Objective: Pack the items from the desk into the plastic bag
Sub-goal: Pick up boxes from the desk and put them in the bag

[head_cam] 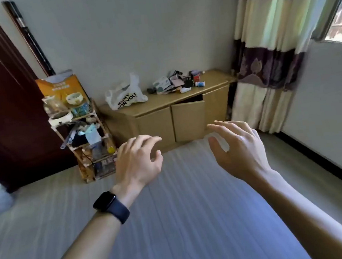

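Hovering in the air ahead of the person, the left hand [139, 159] and the right hand [236, 148] are both empty, fingers loosely spread and slightly curved, grasping nothing and touching nothing. A dark watch [110, 206] sits on the left wrist. Beneath the hands there is only pale striped floor [175, 223], and the desk [213, 77], a low wooden cabinet against the far wall, stands well apart from them, beyond arm's reach as far as I can judge. One of its front doors [188, 121] hangs a little ajar. On the left part of the desk top the white plastic bag [125, 96] with dark lettering sits slumped and crumpled; whether anything is inside it cannot be told from here. To the right of the bag, and apart from it, lies the pile of items [174, 83]: small cartons and packets heaped together, a dark round disc [188, 83], and a couple of little white bottles with blue caps [200, 83] at the pile's near edge. Further out, a cluttered wooden shelf rack [82, 133] stands left of the desk and a striped curtain [268, 46] hangs to its right. By my reading the packing has not begun: the whole heap rests outside the bag, so what remains is to step closer, open the bag's mouth, and move every piece in.
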